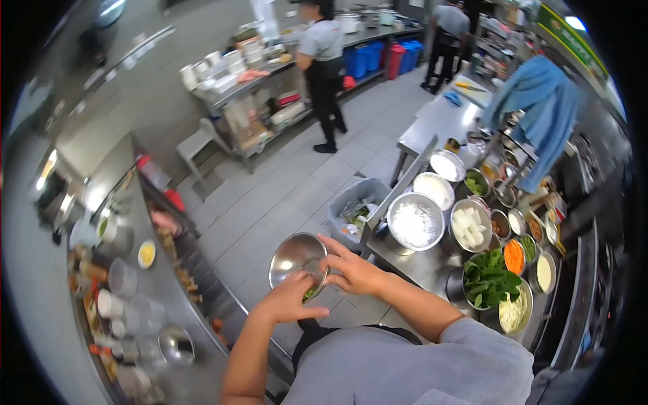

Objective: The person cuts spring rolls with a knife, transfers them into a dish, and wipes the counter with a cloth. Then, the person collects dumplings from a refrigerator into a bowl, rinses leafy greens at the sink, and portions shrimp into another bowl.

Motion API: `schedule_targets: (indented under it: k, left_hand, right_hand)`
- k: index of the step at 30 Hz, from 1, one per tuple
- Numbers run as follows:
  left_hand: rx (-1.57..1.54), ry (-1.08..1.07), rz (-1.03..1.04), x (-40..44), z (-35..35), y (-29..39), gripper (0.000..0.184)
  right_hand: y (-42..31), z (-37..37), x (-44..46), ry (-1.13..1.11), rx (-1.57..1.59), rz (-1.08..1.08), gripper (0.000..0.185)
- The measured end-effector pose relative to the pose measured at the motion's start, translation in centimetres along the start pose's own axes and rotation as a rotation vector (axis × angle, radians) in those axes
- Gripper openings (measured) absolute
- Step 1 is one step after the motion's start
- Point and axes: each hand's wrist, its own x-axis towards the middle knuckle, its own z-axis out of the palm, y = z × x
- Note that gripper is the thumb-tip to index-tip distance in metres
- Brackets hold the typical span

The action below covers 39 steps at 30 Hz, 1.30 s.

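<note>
A steel mixing bowl [287,255] is tilted in front of my body, over the floor. My right hand [349,268] grips its right rim, fingers on the edge. Over the near side of the bowl reaches my left hand [289,300], its fingers inside and the thumb stretched apart from them. Small green pieces [310,293] show at the bottom beside those fingers. The fingertips of the left hand are partly hidden, and nothing is seen held in them.
On my right, a steel counter bears a pot of leafy greens [491,278], shredded carrot [514,257], white chunks [469,227] and a bowl of white powder [414,221]. A lined waste bin [354,210] stands ahead. Left is another counter [155,290]. Two people [322,67] stand farther off.
</note>
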Motion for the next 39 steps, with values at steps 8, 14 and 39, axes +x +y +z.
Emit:
schedule_targets:
  k: [8,14,39]
  left_hand:
    - [-0.008,-0.242,0.416,11.9,-5.4,-4.8,0.047]
    - [-0.394,-0.499,0.459,23.3,-7.3,-4.1,0.044]
    - [-1.653,-0.885,-0.28,60.5,-9.0,-23.6,0.057]
  right_hand:
    - [-2.2,-4.9,2.1,0.318,-0.249,0.266,0.029]
    - [-1.2,-6.8,2.7,0.666,-0.317,0.505,0.063]
    - [16.3,-12.0,10.9,1.009,-0.725,1.746,0.098]
